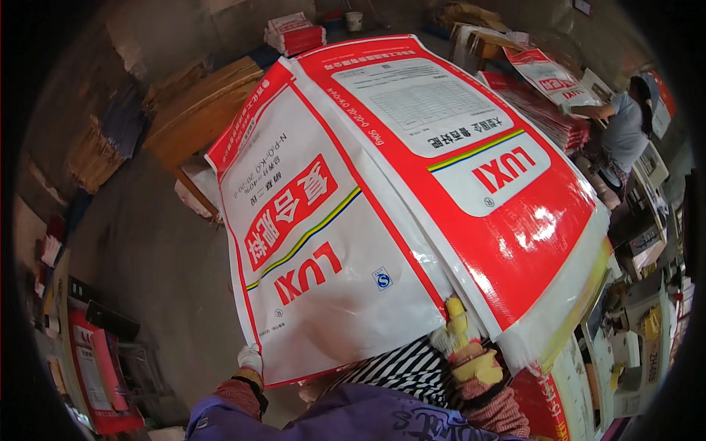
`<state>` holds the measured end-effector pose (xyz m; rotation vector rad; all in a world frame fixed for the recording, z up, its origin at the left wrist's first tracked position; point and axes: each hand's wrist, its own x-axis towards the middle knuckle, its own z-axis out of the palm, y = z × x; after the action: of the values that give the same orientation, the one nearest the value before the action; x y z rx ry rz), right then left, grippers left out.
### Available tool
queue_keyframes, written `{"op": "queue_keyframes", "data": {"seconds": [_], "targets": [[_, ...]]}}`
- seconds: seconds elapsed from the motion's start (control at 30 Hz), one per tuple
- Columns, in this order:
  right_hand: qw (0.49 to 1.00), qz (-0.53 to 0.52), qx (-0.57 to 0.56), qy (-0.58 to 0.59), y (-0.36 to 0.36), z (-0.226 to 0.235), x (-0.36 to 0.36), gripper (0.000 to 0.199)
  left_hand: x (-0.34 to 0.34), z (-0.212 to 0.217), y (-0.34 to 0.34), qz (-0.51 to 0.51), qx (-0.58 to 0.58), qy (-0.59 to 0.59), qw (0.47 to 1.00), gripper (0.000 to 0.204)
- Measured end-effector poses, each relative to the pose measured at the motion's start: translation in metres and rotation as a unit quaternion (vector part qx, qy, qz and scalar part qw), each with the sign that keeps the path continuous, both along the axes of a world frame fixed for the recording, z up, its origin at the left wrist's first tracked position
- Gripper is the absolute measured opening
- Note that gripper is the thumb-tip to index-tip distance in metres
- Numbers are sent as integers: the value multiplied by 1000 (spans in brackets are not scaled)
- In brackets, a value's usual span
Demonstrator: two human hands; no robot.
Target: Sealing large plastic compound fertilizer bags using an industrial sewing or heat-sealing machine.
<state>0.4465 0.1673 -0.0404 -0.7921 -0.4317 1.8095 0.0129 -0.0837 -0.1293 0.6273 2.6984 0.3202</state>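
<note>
Left fingers (251, 356) pinch the near left corner of the red-and-white sack (331, 220); right fingers (457, 312) meet its near edge, whether gripping I cannot tell. The sack hides whatever supports it. Grey floor (158, 294) lies left of it, a partly covered wooden bench (195, 117) beyond, a co-worker (625, 132) to its right, stacked sacks (296, 37) behind.
</note>
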Motion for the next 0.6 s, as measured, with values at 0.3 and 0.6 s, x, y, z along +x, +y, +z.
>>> {"op": "queue_keyframes", "data": {"seconds": [0.3,0.6], "targets": [[970,93,-225,3,38,-32,15,26,40,58,28,68,-111,-25,991,33],[965,39,-258,-25,6,0,-18,24,-25,-84,-36,-96,-139,94,981,28]]}}
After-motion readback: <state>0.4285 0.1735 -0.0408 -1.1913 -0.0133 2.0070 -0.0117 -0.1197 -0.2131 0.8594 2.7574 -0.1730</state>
